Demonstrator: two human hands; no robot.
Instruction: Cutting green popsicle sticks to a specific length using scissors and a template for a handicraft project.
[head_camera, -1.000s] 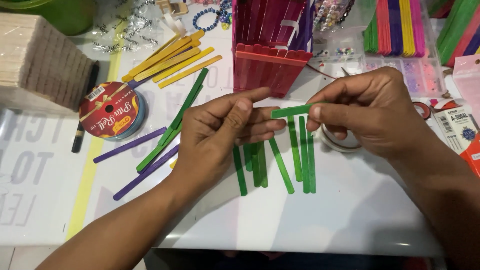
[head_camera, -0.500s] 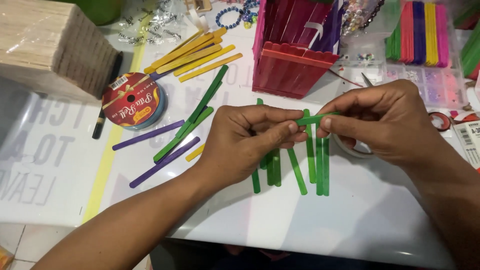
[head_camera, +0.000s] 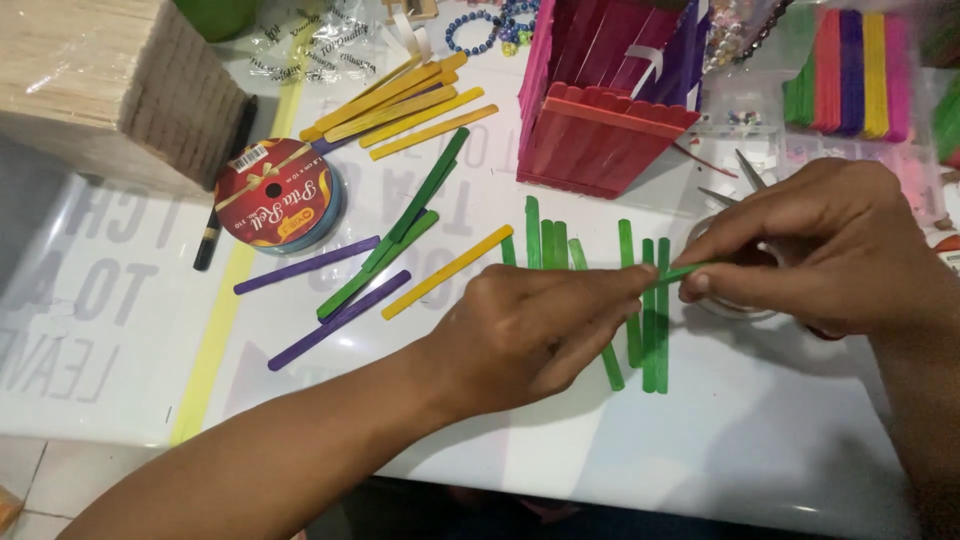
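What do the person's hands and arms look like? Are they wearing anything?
Both are bare. The left hand and right hand have no gloves, rings, watch or bracelet that I can see. No sleeves show on either forearm. The fingernails are short and unpainted.

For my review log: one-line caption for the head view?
Both hands, left hand and right hand, grip one green craft stick crosswise above a row of green sticks on a white table.
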